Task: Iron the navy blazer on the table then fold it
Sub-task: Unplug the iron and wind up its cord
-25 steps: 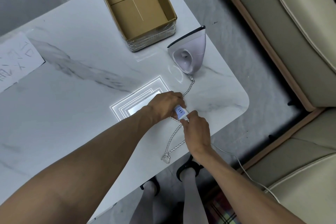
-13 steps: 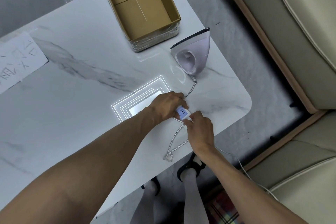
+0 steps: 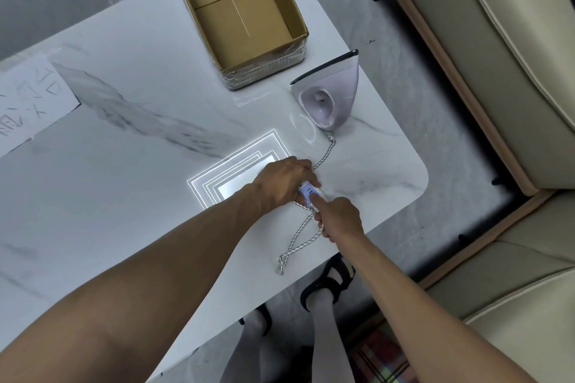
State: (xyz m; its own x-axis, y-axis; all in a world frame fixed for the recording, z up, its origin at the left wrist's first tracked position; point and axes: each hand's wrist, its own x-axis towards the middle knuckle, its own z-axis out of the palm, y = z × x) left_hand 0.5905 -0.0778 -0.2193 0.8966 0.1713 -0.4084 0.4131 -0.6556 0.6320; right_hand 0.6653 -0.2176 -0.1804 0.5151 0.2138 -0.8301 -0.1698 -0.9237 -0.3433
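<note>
Near the front right corner of the marble table (image 3: 130, 140), both hands work on a small white power strip (image 3: 308, 191): left hand (image 3: 284, 182) is closed around it, pinning it down, right hand (image 3: 339, 218) has index finger pressed on its top face, other fingers curled in, maybe over the cord, can't tell. Looks like the power-up step, switching the strip on or seating the plug, well before any ironing. Iron (image 3: 329, 96) stands upright on its heel near the right edge, braided cord (image 3: 300, 238) runs from it to the hands and loops toward the table edge. Navy blazer not in view, so next move calls for fetching it, spreading it flat, keeping the cord clear. Open cardboard box (image 3: 236, 9) sits just behind the iron, a scribbled paper sheet (image 3: 29, 102) far left, bright ceiling-light reflection beside the left hand. Grey floor, beige sofa (image 3: 497, 50) on the right.
</note>
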